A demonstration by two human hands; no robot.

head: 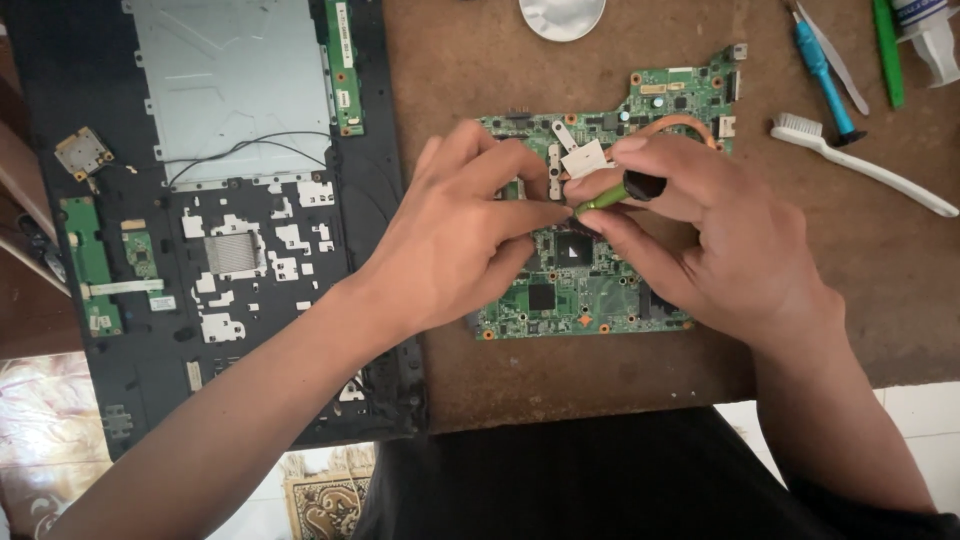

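A green laptop motherboard (590, 290) lies on the brown table (880, 260), with a copper heat pipe (685, 124) and metal bracket near its far edge. My right hand (710, 240) grips a small green-and-black screwdriver (612, 194), its tip pointing down-left at the board beside a black chip (574, 250). My left hand (460, 235) rests over the board's left part, fingertips touching the screwdriver's tip end and steadying it.
An opened black laptop base (200, 220) with metal plate, wires and small green boards fills the left. A white toothbrush (860, 160), blue screwdriver (825, 75), green tool (885, 50) and tweezers lie far right. A round silvery dish (562, 15) sits at the top edge.
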